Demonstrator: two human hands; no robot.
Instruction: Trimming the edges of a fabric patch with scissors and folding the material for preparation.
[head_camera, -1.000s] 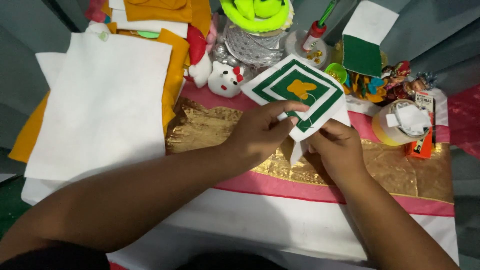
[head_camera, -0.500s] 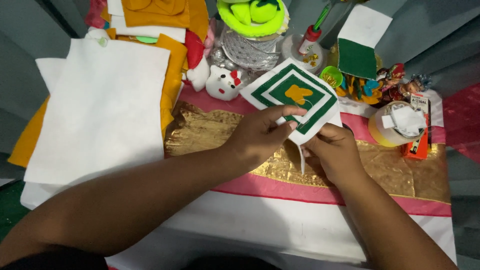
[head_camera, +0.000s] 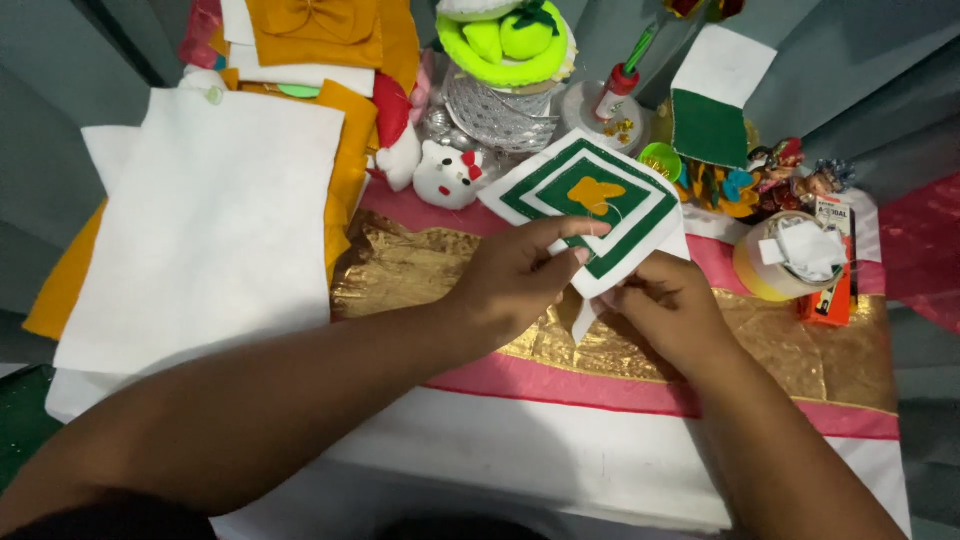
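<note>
A square felt piece with nested green and white squares and an orange shape at its centre is held tilted above the table. My left hand grips its lower left edge, thumb on top. My right hand pinches its bottom corner from below. A thin white thread runs from the orange shape toward my fingers. Beneath lies a gold and pink cloth over a white cloth.
White felt sheets lie on orange ones at left. A small white cat toy, a neon green item on a silver stand, a glue bottle, a green-white felt piece, small decorations and a yellow tub stand behind.
The felt square has shifted slightly down and left with both hands; my grip on it stays the same.
</note>
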